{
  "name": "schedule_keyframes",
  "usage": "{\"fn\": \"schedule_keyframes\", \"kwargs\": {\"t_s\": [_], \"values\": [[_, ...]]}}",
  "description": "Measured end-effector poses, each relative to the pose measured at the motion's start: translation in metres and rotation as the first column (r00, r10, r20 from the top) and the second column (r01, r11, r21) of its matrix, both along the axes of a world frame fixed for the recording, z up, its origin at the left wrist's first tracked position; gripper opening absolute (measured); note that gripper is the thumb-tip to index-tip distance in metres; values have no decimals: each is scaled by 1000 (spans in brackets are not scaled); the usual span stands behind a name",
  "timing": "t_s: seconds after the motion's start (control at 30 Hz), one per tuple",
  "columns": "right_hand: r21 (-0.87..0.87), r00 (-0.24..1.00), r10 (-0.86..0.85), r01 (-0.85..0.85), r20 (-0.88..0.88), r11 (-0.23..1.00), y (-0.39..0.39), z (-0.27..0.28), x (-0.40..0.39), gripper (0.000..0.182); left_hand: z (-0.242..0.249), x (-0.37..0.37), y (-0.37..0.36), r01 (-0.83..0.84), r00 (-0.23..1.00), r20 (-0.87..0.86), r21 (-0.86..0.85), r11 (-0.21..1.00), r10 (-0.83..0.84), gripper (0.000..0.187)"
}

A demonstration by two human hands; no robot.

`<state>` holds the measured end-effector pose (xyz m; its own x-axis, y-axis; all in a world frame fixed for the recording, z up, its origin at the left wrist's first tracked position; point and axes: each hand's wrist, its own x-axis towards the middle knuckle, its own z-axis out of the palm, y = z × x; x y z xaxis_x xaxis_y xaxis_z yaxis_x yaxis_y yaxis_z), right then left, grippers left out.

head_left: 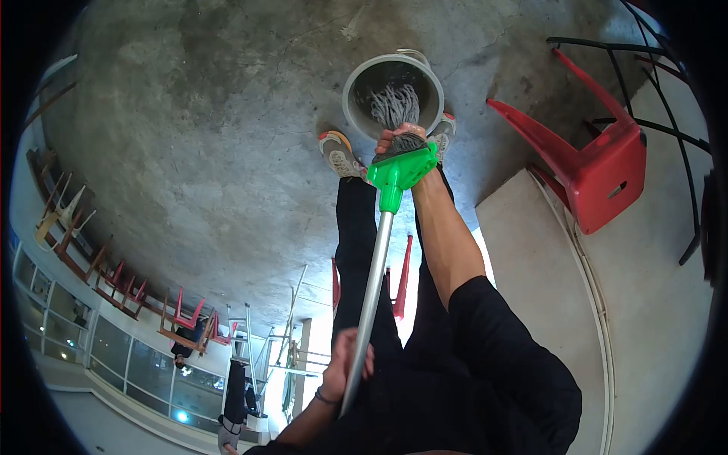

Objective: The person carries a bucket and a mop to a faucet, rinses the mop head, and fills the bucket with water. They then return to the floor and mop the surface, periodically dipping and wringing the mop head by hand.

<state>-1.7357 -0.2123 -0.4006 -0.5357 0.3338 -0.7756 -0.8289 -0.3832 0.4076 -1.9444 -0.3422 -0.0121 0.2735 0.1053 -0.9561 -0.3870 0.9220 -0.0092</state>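
A mop with a bright green clamp (pixel 391 176) and a metal handle (pixel 375 273) slants down from the bucket toward my body. My left hand (pixel 345 368) is closed around the lower part of the handle, near my waist. Just past the clamp, my right hand (pixel 400 138) is wrapped tightly around the grey mop strands (pixel 396 105). The loose ends of the strands hang into a grey bucket (pixel 353 95), whose inside looks dark. What is at the bottom of the bucket I cannot make out.
The bucket stands on a stained concrete floor (pixel 227 152), between my shoes (pixel 338 154). At the right lies a tipped red stool (pixel 607 174) beside dark metal legs (pixel 614 47). Chairs and stools (pixel 186 315) line the left side. Other people (pixel 235 394) and a ladder (pixel 250 349) appear farther off.
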Motion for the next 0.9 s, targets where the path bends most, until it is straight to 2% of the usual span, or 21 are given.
{"fn": "schedule_keyframes", "kwargs": {"t_s": [0.07,0.1,0.13,0.2,0.23,0.27,0.3,0.37,0.4,0.43,0.47,0.5,0.53,0.6,0.63,0.73,0.83,0.9], "values": [[36,971,-96,106,-218,994,-6,-9,2,15,-55,-1,-3,4,924,-382,-43,999,-20,48],[20,957,-142,152,-252,988,-6,-7,1,16,-86,-2,6,-41,913,-407,4,999,39,47],[5,940,-190,200,-284,980,-6,1,-1,16,-121,-1,15,230,889,-442,199,953,-122,44],[-20,915,-254,261,-312,965,-3,19,-3,17,-194,14,43,138,906,-419,166,976,-56,42],[-27,912,-269,274,-309,961,0,28,-3,17,-235,20,52,85,924,-380,99,992,-41,48],[-38,909,-282,284,-309,958,-3,34,-5,17,-275,24,61,76,950,-311,109,991,-39,54],[36,867,-330,369,-373,929,-9,33,-7,22,-302,41,81,-51,968,-239,116,992,78,57],[-14,845,-446,463,-295,886,-7,47,-12,32,-363,47,102,-185,976,-112,-1,983,184,61],[-37,827,-502,511,-253,859,-7,52,-12,37,-393,45,106,-352,882,287,-122,928,372,63],[34,836,-465,495,-291,868,-12,49,-10,53,-420,42,106,-441,601,602,-298,846,525,66],[58,836,-469,503,-285,862,-14,55,-9,53,-434,41,104,-435,193,771,-487,757,606,68],[49,831,-490,518,-264,854,-13,64,-9,53,-410,56,112,-476,435,793,-200,856,427,66],[32,823,-517,538,-236,842,-11,77,-11,54,-361,82,129,-429,659,715,100,898,235,63],[-17,806,-575,579,-141,815,-4,103,-14,54,-340,100,132,-228,908,420,463,857,14,64],[-41,805,-588,587,-82,809,0,113,-16,54,-349,99,119,-143,959,282,532,835,-16,67],[-107,800,-598,599,40,794,7,130,-15,55,-321,113,132,-153,988,89,476,866,126,48],[-152,794,-607,599,-10,786,14,138,-5,55,-347,108,161,7,999,-46,242,970,5,39],[-176,761,-640,619,-106,765,10,137,-2,53,-348,107,176,134,989,-79,73,988,-128,38]]}}
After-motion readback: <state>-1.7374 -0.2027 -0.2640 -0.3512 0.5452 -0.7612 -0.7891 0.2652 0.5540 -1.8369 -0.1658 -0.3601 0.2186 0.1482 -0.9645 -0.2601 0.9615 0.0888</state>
